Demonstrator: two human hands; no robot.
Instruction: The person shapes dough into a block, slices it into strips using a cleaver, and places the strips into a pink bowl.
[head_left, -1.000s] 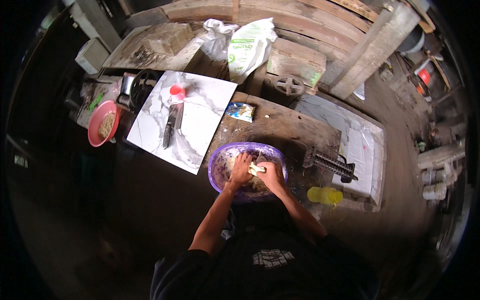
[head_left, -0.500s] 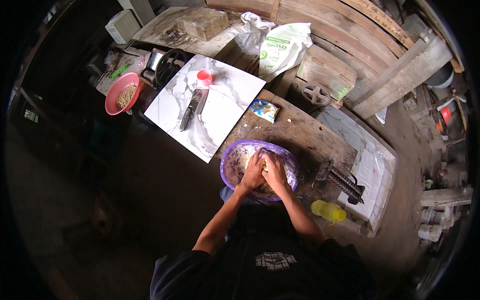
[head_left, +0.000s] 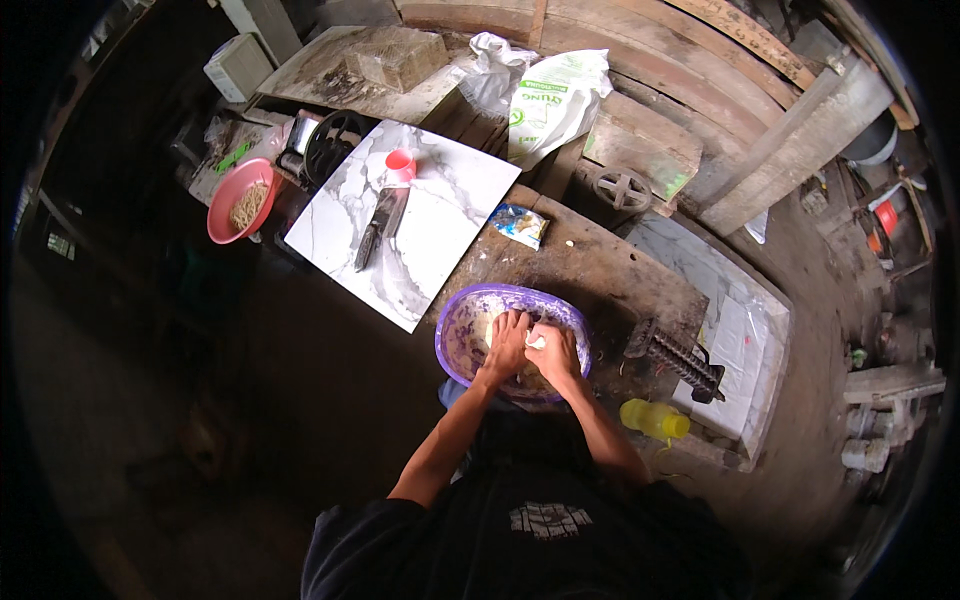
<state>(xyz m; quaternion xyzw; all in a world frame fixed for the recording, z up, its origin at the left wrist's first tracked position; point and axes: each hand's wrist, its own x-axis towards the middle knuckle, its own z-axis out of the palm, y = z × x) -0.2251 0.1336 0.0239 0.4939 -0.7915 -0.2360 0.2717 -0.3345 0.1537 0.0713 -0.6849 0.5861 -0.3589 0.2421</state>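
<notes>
A purple basin [head_left: 462, 375] with pale smears on its inner wall stands in front of me, at the near edge of the wooden bench. Inside it both hands work on pale dough [head_left: 537, 341]. My left hand [head_left: 506, 342] presses on the dough with its fingers curled over the top, hiding much of it. Just beside it, my right hand [head_left: 557, 355] is closed round a lump, and a white bit shows between thumb and fingers. How much dough lies under the palms is hidden.
Left of the basin, a marbled board [head_left: 330, 225] bears a dark-handled knife [head_left: 378, 228] and a pink cup [head_left: 400, 165]. Farther left, a pink bowl [head_left: 222, 215] holds pale strands. A blue-white packet [head_left: 520, 226], a dark ridged metal tool [head_left: 680, 362] and a yellow bottle [head_left: 655, 419] lie around the bench.
My hands have shifted from fingers meeting over the dough to lying side by side. The right has closed round a lump, and the left is flatter on the dough. The view has moved slightly.
</notes>
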